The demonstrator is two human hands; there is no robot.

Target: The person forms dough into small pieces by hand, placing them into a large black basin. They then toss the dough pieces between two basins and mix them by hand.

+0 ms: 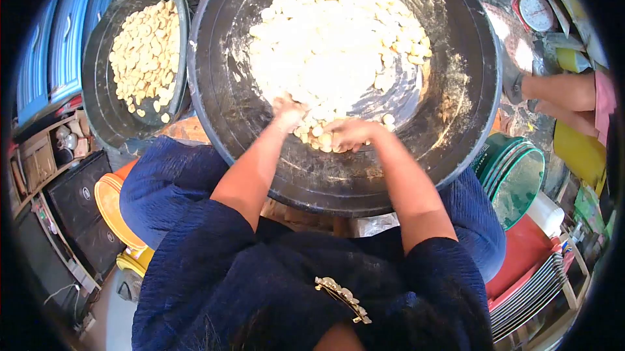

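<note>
A large black basin [478,100] stands before me, with a heap of pale, flour-dusted round pieces [390,39] in it, their middle washed out by glare. My left hand [288,113] reaches into the near edge of the heap; its fingers are blurred and partly hidden among the pieces. Just to the right, my right hand [355,133] curls its fingers round some pieces at the near side. Several pieces lie between the two hands. Flour clings to the basin's inner wall.
Left of the basin is a dark tub [97,100] holding similar pieces. Green buckets [521,182] and an orange-yellow bucket [107,198] flank my knees. A dial scale [536,13] stands at the upper right, near another person's leg [560,91]. Blue drawers [68,32] are at the upper left.
</note>
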